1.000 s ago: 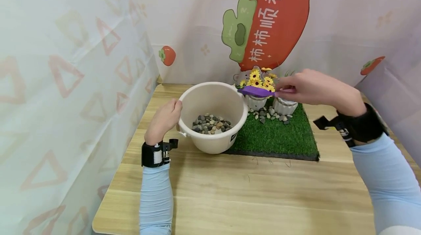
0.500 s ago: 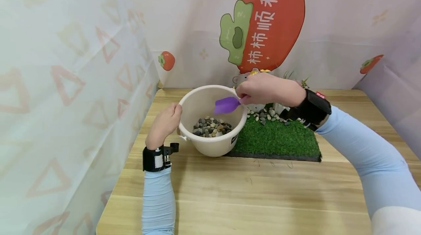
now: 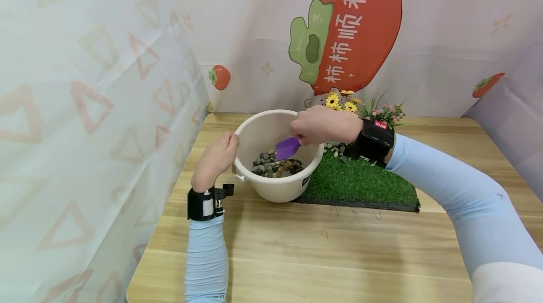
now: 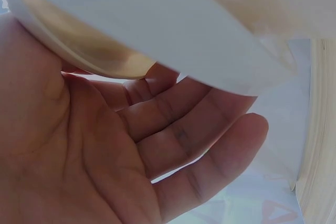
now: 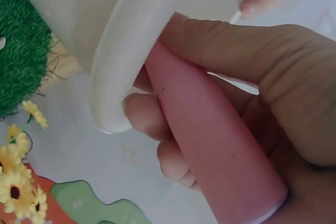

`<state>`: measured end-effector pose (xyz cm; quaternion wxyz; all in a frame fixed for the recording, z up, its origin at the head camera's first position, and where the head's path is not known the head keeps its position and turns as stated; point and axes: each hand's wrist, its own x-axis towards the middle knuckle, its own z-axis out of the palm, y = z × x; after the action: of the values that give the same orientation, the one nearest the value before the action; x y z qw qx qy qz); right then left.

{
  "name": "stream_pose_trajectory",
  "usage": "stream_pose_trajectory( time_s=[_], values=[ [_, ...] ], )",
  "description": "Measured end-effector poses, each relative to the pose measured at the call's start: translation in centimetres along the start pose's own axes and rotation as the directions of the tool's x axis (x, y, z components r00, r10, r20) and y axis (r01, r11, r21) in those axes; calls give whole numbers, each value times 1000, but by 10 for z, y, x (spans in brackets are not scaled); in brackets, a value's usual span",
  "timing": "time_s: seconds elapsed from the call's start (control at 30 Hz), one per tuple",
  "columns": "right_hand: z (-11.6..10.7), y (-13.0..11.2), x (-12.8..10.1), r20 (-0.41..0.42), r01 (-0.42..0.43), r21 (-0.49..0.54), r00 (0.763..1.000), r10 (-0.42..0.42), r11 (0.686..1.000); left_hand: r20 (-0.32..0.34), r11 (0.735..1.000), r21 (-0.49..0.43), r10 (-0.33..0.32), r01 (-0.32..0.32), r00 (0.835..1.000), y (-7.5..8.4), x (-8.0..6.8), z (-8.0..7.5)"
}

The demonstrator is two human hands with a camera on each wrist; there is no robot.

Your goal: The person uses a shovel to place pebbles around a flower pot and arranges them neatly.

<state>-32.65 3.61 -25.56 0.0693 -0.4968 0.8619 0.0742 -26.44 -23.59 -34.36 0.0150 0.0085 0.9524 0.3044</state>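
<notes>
A cream bucket (image 3: pixel 275 193) with grey and brown pebbles (image 3: pixel 271 165) at its bottom stands on the table, overlapping the turf's left side. My left hand (image 3: pixel 216 157) grips the bucket's left rim, thumb over the edge; in the left wrist view its fingers (image 4: pixel 178 140) curl under the rim. My right hand (image 3: pixel 324 125) reaches over the right rim and holds a small toy shovel. The shovel's purple blade (image 3: pixel 287 149) points down into the bucket, close over the pebbles. In the right wrist view its pink handle (image 5: pixel 210 135) lies between thumb and fingers.
A green turf mat (image 3: pixel 365 180) lies right of the bucket, with loose pebbles (image 3: pixel 335 151) on it. Behind my right hand stand yellow flowers (image 3: pixel 333 101) and a pink-flowered plant (image 3: pixel 388 113). A printed cloth wall (image 3: pixel 254 53) closes off the back of the wooden table (image 3: pixel 318 256).
My right hand has moved left from over the flower pots to the bucket, and the shovel blade has dipped inside it towards the pebbles. The left hand keeps its hold on the rim.
</notes>
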Motion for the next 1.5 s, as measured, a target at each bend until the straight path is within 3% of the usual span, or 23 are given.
stream_pose_trajectory(
  time_s=[0.13,0.37,0.57,0.7,0.8,1.5],
  values=[
    [-1,-7,11,4,-3,-70,1000,3,998,0,1000,0,0,0,1000,0,0,-2],
    [10,-18,28,83,6,-109,997,3,994,9,1000,0,-7,7,1000,2,-1,-2],
    [31,-17,27,-16,75,-133,997,-77,988,17,1000,-15,-14,14,1000,3,-3,1],
    [41,-13,22,-103,96,-93,989,-105,991,15,1000,-16,-9,9,1000,4,-2,2],
    [45,-10,24,-124,95,-59,987,-101,994,-1,1000,-11,2,-2,1000,4,-1,2],
    [62,-7,38,-70,130,53,990,-126,990,1,1000,-3,5,-5,1000,0,2,2]
  ],
)
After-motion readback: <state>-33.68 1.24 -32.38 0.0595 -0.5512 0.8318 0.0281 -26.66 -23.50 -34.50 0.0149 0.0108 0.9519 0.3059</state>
